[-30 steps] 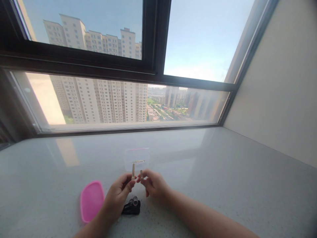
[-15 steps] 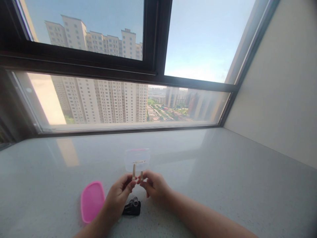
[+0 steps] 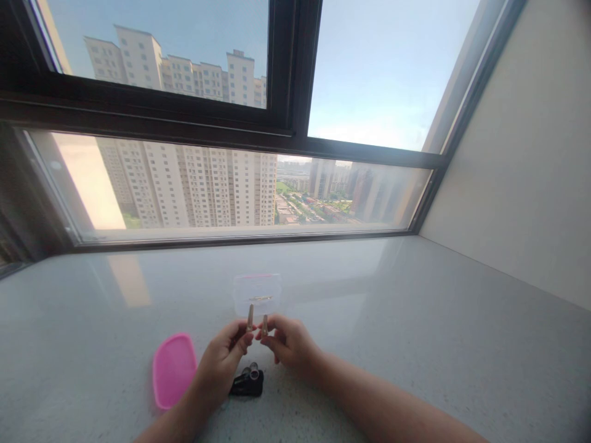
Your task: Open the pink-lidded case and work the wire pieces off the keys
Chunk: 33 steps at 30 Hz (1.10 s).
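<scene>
My left hand (image 3: 224,360) pinches a slim, tapered tan clip (image 3: 250,317) upright between thumb and fingertips. Close beside it, my right hand (image 3: 289,341) grips a shorter-looking tan clip (image 3: 265,325), also upright. The two pieces stand slightly apart, their lower ends partly covered by my fingers; their exact kind is hard to make out. Just beyond my fingertips is a clear plastic box (image 3: 240,289) with thin gold-coloured pieces (image 3: 261,298) in it. Below my hands lies a small pile of black items (image 3: 249,386) with a shiny round metallic-looking piece (image 3: 253,371) on top.
A pink lid (image 3: 174,371) lies left of my left forearm on the pale speckled sill (image 3: 415,344). Behind the sill runs a dark-framed window (image 3: 231,246) with tall buildings outside. A plain wall (image 3: 521,178) bounds the right side.
The view has shifted slightly, so everything sits a little higher in the picture. Both hands keep their hold on the clips, with hardly any movement.
</scene>
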{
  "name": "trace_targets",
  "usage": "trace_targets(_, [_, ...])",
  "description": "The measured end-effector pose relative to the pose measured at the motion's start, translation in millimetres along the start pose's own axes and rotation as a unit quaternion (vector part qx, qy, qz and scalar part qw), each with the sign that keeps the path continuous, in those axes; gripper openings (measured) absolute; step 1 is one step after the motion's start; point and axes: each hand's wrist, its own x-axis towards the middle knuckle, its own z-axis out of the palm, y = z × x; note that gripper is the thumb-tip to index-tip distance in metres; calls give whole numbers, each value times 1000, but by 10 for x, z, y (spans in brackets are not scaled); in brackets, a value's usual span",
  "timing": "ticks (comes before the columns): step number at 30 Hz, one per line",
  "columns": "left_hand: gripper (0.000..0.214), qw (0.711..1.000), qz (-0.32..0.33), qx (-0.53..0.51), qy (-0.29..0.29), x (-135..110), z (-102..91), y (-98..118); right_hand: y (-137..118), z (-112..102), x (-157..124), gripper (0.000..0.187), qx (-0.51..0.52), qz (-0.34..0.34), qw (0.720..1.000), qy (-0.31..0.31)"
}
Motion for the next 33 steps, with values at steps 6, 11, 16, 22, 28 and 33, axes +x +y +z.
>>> trace_targets(6, [30, 1000, 7, 9, -4, 0, -6, -7, -25, 1, -10, 17, -7, -14, 1000, -1])
trace_targets(11, [27, 1000, 11, 19, -5, -1, 10, 37, -9, 12, -9, 17, -8, -13, 1000, 2])
trace_targets(16, [30, 1000, 0, 24, -10, -6, 14, 7, -40, 8, -12, 19, 7, -24, 999, 29])
trace_targets(22, [28, 1000, -2, 30, -8, 3, 3, -50, -39, -2, -20, 25, 14, -42, 997, 68])
trace_targets(28, [27, 999, 3, 33, -6, -2, 4, -8, -32, 0, -18, 23, 14, -46, 996, 68])
trace_targets(33, [28, 999, 0, 37, -11, 2, 9, -18, -20, 2, -16, 23, 15, -46, 996, 70])
